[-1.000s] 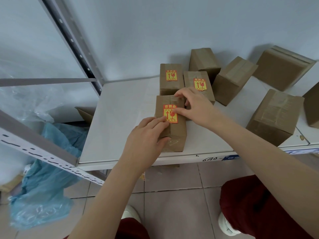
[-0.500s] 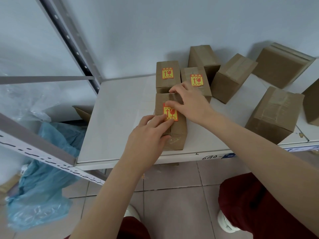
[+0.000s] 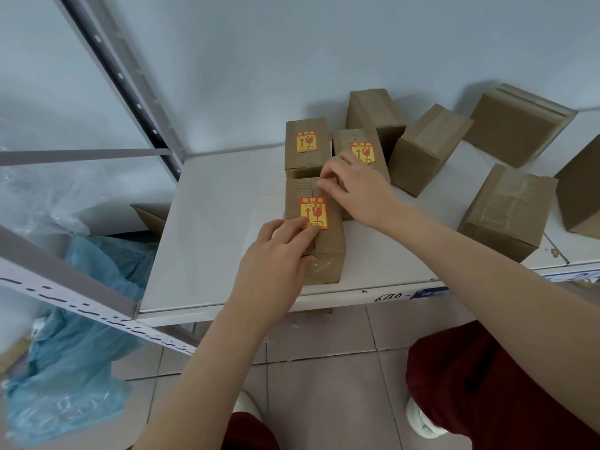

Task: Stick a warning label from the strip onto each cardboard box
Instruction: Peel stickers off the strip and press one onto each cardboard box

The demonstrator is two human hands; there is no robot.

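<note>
The nearest cardboard box (image 3: 328, 248) lies on the white shelf (image 3: 220, 228) and carries a red-and-yellow warning label (image 3: 313, 212) on its top. My left hand (image 3: 279, 254) rests on the box's near left side, fingertips touching the label's lower edge. My right hand (image 3: 357, 186) grips the box's far right corner. Behind it stand two labelled boxes, one at the left (image 3: 306, 147) and one at the right (image 3: 360, 147). Several unlabelled boxes lie to the right, such as this one (image 3: 506, 212). No label strip is in view.
A grey metal shelf upright (image 3: 130, 89) and a perforated crossbeam (image 3: 65, 287) frame the left. Blue and clear plastic bags (image 3: 71, 358) lie on the floor at the left. My knees in dark red trousers (image 3: 487, 384) are below the shelf's front edge.
My right hand slid from the label up to the box's far right corner, uncovering the whole label. My left hand stayed on the box.
</note>
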